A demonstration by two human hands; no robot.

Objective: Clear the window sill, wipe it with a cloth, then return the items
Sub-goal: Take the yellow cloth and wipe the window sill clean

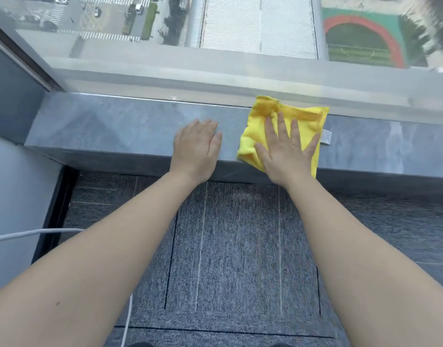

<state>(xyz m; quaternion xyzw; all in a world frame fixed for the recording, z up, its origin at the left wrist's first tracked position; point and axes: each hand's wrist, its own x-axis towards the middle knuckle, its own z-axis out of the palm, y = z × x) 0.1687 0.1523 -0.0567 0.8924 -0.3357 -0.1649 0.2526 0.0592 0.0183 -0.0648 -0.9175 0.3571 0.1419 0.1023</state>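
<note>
A grey stone window sill (115, 126) runs across the view below the glass. A yellow cloth (303, 121) lies spread on it, right of centre, with a white tag at its right edge. My right hand (285, 149) presses flat on the cloth, fingers spread. To the cloth's left, my left hand (196, 149) rests palm down on the bare sill, fingers together, holding nothing. No other items are on the visible part of the sill.
The window glass (240, 46) rises directly behind the sill. A grey wall (12, 96) closes the sill's left end. Below is grey carpet (240, 246), with a white cable (35, 232) crossing the lower left.
</note>
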